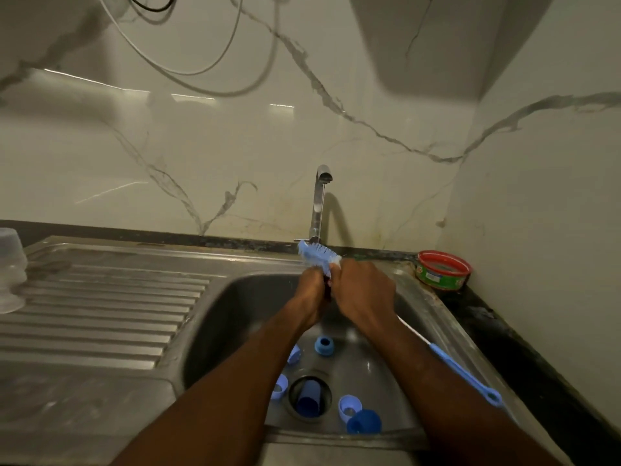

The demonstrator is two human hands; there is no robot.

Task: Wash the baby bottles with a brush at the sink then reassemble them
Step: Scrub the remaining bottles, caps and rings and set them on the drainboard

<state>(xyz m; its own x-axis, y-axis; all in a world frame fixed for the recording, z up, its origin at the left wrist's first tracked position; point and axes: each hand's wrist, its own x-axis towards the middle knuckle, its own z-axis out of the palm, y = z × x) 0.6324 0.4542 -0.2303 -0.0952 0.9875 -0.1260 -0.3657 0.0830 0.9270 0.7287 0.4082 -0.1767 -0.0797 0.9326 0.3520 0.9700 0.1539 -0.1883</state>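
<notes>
My two hands meet over the sink basin (pixel 235 297), just below the tap. My right hand (pixel 364 294) grips the bottle brush (pixel 319 255) by its stem. The blue and white bristles stick out past my fingers, and the blue handle runs back along my right forearm. My left hand (pixel 312 294) curls around a small dark part at the base of the bristles, which my fingers mostly hide. Several blue bottle parts lie on the basin floor: a ring (pixel 324 345), a dark blue cap (pixel 364 421), and a dark blue piece (pixel 309 398) in the drain.
A chrome tap (pixel 319 203) rises behind my hands. A clear bottle (pixel 10 270) stands upside down at the far left of the ribbed drainboard (pixel 111 314). A red-rimmed green tub (pixel 442 270) sits in the right back corner on the dark counter. Cables hang on the marble wall.
</notes>
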